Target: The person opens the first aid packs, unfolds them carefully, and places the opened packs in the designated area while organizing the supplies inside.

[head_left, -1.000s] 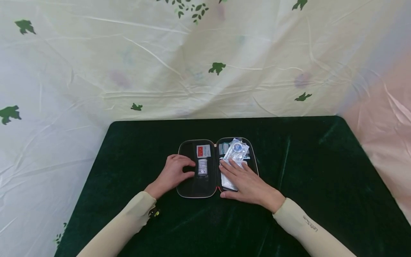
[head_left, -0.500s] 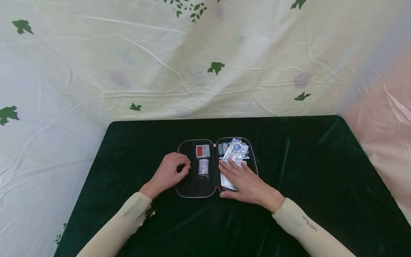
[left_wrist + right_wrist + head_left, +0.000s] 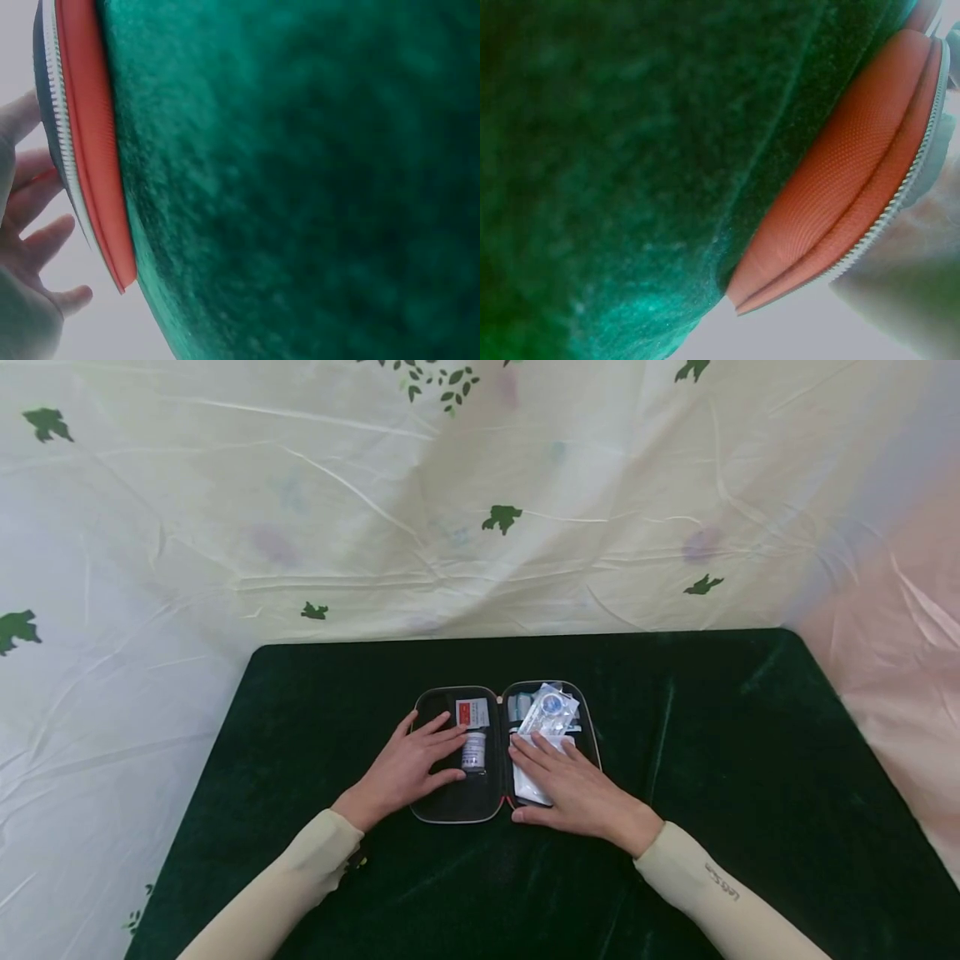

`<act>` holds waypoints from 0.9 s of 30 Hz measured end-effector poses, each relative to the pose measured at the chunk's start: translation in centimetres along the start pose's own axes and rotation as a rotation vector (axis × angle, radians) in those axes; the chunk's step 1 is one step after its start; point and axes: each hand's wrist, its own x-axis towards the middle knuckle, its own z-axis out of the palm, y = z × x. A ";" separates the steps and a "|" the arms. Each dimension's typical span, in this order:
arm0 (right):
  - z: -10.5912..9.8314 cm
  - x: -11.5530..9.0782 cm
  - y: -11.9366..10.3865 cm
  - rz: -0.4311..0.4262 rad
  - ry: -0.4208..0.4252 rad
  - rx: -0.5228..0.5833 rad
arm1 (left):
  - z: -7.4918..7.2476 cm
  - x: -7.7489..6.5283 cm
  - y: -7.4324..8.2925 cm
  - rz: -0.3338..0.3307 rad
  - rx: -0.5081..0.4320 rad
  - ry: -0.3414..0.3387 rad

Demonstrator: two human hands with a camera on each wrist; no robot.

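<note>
A zippered case [image 3: 450, 807] lies unfolded on the table, black inside, its red outer shell [image 3: 90, 142] showing in both wrist views. In its left half a small white bottle [image 3: 473, 755] sits below a red-and-white packet [image 3: 472, 712]. My left hand [image 3: 408, 767] spreads over that half, fingertips and thumb tip right by the bottle. The right half holds a white packet [image 3: 529, 787] and a clear packet with a round blue-white item [image 3: 551, 708] above it. My right hand [image 3: 581, 792] lies with straight fingers across the white packet, covering part of it.
Dark green velvety cloth covers the table [image 3: 735, 760]. Behind it hangs a pale curtain [image 3: 570, 568] with green leaf and bird prints, close along the far edge. Both sleeves [image 3: 292, 877] reach in from the front.
The left hand first drew back left from the bottle with thumb and finger curled together, then spread its fingers and came back right over the case. The right hand has stayed put.
</note>
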 end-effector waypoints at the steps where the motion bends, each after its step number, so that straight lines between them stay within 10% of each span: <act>1: 0.0 0.0 0.0 0.000 0.000 0.002 | 0.0 0.1 0.1 -0.001 0.006 0.001; 27: -2.0 -2.6 2.7 0.011 0.204 0.063 | -0.1 -0.2 0.7 -0.032 -0.065 0.112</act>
